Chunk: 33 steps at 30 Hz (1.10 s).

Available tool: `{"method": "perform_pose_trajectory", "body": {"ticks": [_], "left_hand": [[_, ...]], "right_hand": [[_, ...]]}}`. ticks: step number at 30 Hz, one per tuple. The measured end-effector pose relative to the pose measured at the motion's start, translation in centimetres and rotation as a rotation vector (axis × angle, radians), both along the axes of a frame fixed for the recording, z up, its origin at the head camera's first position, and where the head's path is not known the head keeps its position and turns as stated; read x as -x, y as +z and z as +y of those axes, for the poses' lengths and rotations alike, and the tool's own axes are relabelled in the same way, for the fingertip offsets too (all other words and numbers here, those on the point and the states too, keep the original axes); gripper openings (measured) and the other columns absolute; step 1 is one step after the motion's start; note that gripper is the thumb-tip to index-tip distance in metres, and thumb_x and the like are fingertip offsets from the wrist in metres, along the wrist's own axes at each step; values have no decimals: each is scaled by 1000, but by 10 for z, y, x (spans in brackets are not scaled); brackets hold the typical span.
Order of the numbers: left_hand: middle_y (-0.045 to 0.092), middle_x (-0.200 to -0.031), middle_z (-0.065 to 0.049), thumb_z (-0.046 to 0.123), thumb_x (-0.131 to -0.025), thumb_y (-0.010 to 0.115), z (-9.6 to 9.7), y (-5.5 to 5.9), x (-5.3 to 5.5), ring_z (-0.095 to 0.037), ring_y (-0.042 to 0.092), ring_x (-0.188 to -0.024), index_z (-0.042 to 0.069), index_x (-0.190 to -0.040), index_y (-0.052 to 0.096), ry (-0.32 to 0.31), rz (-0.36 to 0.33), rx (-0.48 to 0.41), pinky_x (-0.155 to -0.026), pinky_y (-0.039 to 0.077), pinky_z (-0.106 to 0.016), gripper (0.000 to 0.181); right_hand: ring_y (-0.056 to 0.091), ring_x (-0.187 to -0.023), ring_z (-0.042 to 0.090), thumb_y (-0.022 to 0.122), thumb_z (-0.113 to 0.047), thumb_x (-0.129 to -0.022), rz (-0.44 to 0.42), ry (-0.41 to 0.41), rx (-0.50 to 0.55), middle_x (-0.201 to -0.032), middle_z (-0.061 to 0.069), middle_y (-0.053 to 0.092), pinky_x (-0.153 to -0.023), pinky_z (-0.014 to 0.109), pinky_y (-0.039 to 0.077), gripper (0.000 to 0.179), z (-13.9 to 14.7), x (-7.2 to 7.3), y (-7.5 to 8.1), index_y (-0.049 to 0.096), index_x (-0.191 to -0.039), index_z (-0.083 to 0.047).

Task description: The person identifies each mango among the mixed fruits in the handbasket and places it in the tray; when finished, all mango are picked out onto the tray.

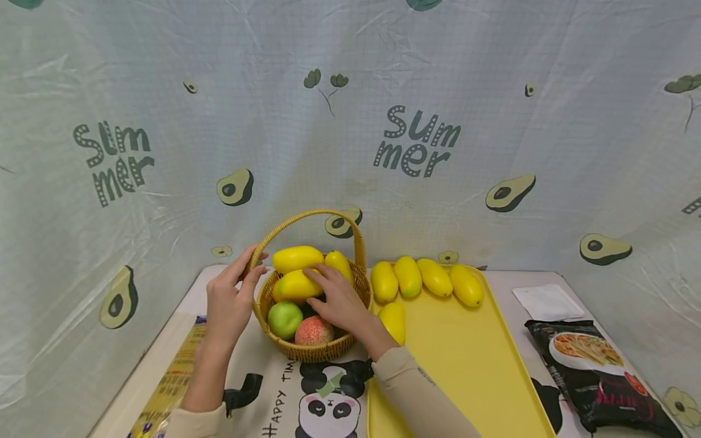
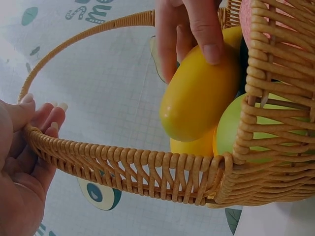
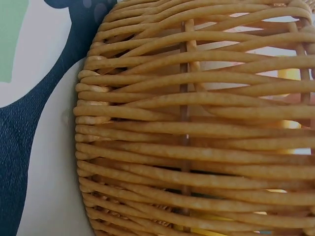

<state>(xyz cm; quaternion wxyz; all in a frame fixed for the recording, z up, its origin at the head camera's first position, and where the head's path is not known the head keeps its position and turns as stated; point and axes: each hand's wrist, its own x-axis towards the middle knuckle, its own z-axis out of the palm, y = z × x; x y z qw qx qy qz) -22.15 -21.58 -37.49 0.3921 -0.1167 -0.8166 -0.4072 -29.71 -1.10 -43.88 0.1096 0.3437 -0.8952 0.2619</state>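
A wicker basket (image 1: 312, 353) stands on the table with fruit in it. My left hand (image 1: 230, 298) holds its arched handle (image 1: 306, 214) at the left side; in the left wrist view, thumb and fingers curl around the handle. Over the basket, my right hand (image 1: 342, 304) grips a yellow mango (image 2: 194, 98) between thumb and fingers. Two more mangoes lie behind it, one of them (image 1: 298, 259) at the back left. A green apple (image 1: 285, 320) and a reddish peach (image 1: 314, 331) sit at the front. The right wrist view shows mostly the basket's woven side (image 3: 197, 132).
Right of the basket lies a yellow tray (image 1: 449, 365), with several mangoes (image 1: 435, 277) along its back and left edges. A black food packet (image 1: 599, 377) and a white packet (image 1: 547, 302) lie farther right. A yellow packet (image 1: 170, 377) is at the left.
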Motion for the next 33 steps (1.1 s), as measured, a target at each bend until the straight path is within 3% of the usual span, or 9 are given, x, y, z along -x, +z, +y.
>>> {"method": "perform_pose_trajectory", "body": {"ticks": [6, 11, 18, 33], "left_hand": [[74, -115, -7, 6, -97, 62, 2, 0, 0, 11, 60, -91, 17, -138, 61, -10, -17, -12, -85, 44, -2, 43], [74, -116, -6, 7, -98, 61, 3, 1, 0, 10, 60, -92, 18, -139, 60, -12, -27, -20, -85, 43, -2, 42], [73, -116, -5, 8, -98, 61, 3, 0, -1, 10, 60, -92, 19, -139, 60, -4, -39, -27, -87, 43, -1, 42], [73, -116, -6, 7, -97, 62, 2, 0, -2, 13, 58, -93, 16, -139, 60, -3, -43, -32, -87, 43, -1, 43]], "right_hand": [[45, -137, 22, 65, -29, -96, 57, 15, -3, -150, 4, 47, -115, 42, 39, 55, 1, 0, -2, 47, -147, -24], [48, -131, 18, 70, -28, -93, 65, 38, 0, -146, 3, 48, -113, 35, 42, 58, 2, -1, -1, 48, -146, -21], [50, -130, 20, 71, -30, -90, 66, 24, 6, -142, 2, 54, -111, 36, 43, 57, 1, -4, -1, 51, -142, -20], [59, -107, 16, 76, -22, -81, 14, 33, 215, -131, -1, 57, -91, 34, 54, 57, 23, -24, 2, 58, -135, -21]]}}
